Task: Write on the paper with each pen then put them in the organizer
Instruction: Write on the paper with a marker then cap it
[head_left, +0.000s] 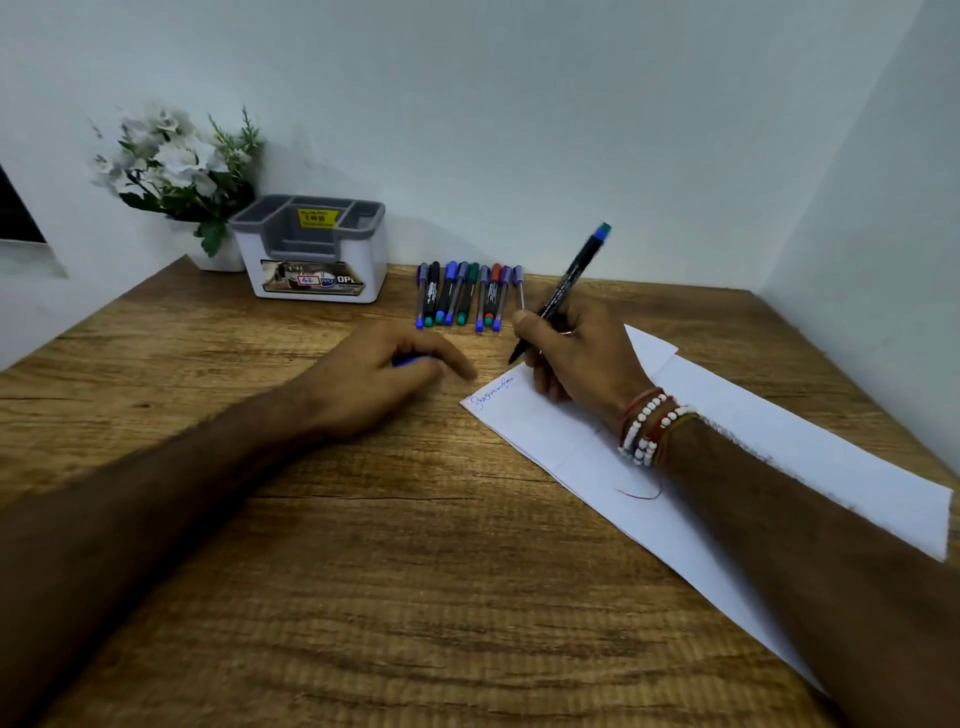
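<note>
The wooden table (311, 571) bears a paper sheet (779, 415), a row of pens (462, 296), an organizer (375, 270) and a flowerpot (228, 257).

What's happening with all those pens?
A person is trying out pens. The right hand holds a black pen, its tip near the top edge of the paper, beside some blue writing. The left hand rests on the table, curled over a blue thing, maybe a cap. More pens lie in a row by the wall. No pens show in the organizer yet.
</note>
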